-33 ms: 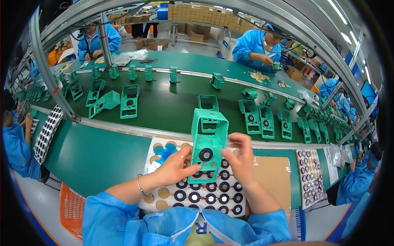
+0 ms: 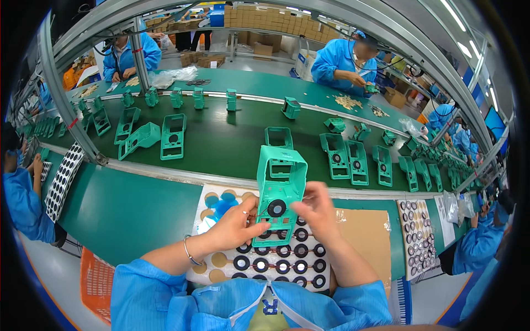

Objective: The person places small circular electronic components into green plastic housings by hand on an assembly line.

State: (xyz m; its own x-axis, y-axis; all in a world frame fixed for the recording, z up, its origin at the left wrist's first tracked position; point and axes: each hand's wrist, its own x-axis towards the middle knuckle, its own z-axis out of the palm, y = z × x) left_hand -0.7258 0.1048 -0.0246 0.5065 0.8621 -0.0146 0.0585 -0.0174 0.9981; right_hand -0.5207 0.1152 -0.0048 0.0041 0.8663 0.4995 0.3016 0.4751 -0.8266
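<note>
My left hand (image 2: 234,225) grips the lower left side of a green plastic housing (image 2: 283,160), its thumb across the front. The housing is tilted up, its deep hollow end away from me. A round black speaker (image 2: 276,208) lies inside, with a thin dark wire running toward my left fingers. Beside the housing's right edge is my right hand (image 2: 319,212), fingers bent and slightly blurred, thumb apart from them and close to the speaker; nothing shows in it. Beneath, a white foam tray (image 2: 221,274) holds rows of similar black speakers (image 2: 283,267).
A brown cardboard sheet (image 2: 364,240) lies to the right, beyond it another speaker tray (image 2: 413,220). Ahead, a dark green conveyor (image 2: 232,149) carries several green housings (image 2: 174,138). A metal frame post (image 2: 61,94) stands at left. Co-workers (image 2: 345,63) sit across and at both sides.
My right hand has shifted slightly left, its thumb nearer the speaker. My left hand and the housing stay in place.
</note>
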